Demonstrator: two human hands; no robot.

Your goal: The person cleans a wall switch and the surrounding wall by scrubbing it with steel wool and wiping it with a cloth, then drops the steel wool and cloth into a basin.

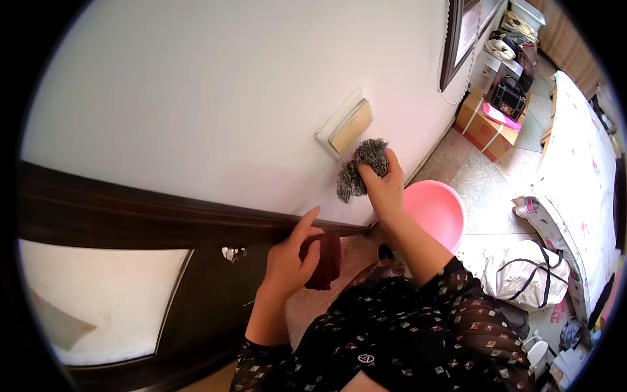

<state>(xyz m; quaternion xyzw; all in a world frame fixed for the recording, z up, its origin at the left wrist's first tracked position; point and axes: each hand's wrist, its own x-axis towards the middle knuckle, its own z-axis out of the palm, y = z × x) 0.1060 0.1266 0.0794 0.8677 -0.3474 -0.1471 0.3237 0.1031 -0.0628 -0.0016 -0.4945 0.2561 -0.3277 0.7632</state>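
My right hand grips a crumpled grey, fuzzy scrubbing cloth close to the white wall. Just above it, a cream switch plate with a pale surround is mounted on that wall. A folded maroon cloth hangs from my left hand, held by the thumb and curled fingers while the index finger points out near the dark wooden door frame. Part of the maroon cloth is hidden behind the left hand.
A pink basin is below my right forearm. The dark door with a metal handle lies at left. To the right are a bed, a white bag and a cardboard box with handbags by the wall.
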